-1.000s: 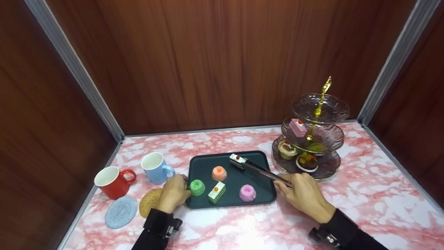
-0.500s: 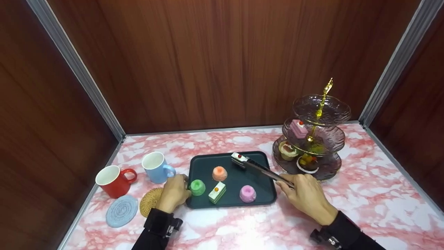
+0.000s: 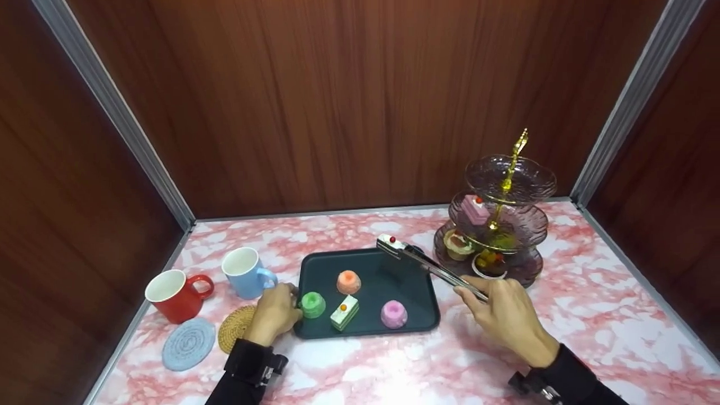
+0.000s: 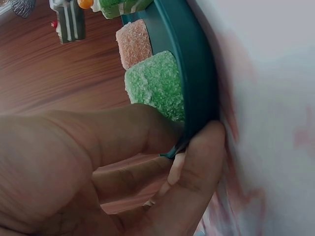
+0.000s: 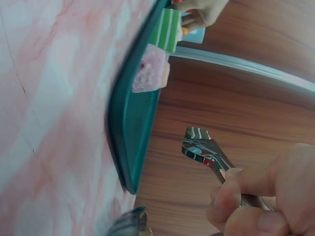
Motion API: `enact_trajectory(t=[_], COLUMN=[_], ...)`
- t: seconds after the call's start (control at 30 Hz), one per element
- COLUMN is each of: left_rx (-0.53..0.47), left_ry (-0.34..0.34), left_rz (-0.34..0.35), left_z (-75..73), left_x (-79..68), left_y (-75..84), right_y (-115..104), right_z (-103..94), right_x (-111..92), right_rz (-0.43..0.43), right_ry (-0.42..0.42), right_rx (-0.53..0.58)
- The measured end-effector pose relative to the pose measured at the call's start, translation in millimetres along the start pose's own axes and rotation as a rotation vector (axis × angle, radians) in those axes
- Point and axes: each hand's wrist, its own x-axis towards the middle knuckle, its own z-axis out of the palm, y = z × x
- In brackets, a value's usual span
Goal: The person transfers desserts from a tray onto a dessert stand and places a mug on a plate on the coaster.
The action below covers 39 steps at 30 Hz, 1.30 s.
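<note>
On pink tabletop (image 3: 596, 298), pinching tray (image 3: 410, 289) with left hand (image 3: 274, 313), holding tongs (image 3: 441, 272) squeezed round cake slice (image 3: 385, 241) above tray with right hand (image 3: 508, 315), probably lift stage, next needs steady squeeze imo.

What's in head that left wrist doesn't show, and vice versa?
Head only: red mug, grey-blue coaster, round pink cake, and right hand holding the tongs.

Left wrist only: close view of the left hand gripping the tray with digits inside and outside its rim; also the striped side of the red-topped slice, unreadable in head.

Both: left hand, tray, red-topped slice, green cake, orange cake, and orange-topped slice, cut off in left wrist.
</note>
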Motion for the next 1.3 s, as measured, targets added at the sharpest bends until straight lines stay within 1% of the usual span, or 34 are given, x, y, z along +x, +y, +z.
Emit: enact_trajectory(t=[0.13,0.3,0.4,0.57,0.73,0.83,1.07,1.3], left_rx=[-0.014,0.000,0.004,-0.021,-0.014,-0.009,-0.019,-0.017], left_ry=[-0.003,0.003,-0.009,-0.022,-0.014,-0.016,-0.015,-0.008], left_rz=[0.001,0.004,-0.009,-0.024,-0.007,-0.010,-0.013,-0.013], left_z=[-0.9,-1.4,-0.9,-0.6,-1.2,-1.3,-1.4,-1.4], left_x=[-0.4,-0.4,-0.3,0.3,0.6,0.6,0.3,0.5], left_y=[0.0,-0.9,-1.1,-2.3,-3.4,-2.7,-1.7,-2.0], right_y=[1.5,3.9,6.0,9.7,15.6,20.2,29.3,37.1], right_z=[-13.3,-30.8,-40.9,-55.7,-69.2,-77.8,-97.9,-113.4], right_x=[-4.8,-10.3,-13.5,-17.2,-20.8,-22.9,-24.6,-27.6], right_rz=[-0.017,0.020,0.037,0.045,0.058,0.072,0.063,0.097], right_ry=[0.047,0.088,0.105,0.144,0.178,0.192,0.254,0.271], right_rx=[-0.009,-0.031,-0.027,-0.018,-0.006,0.002,-0.032,-0.066])
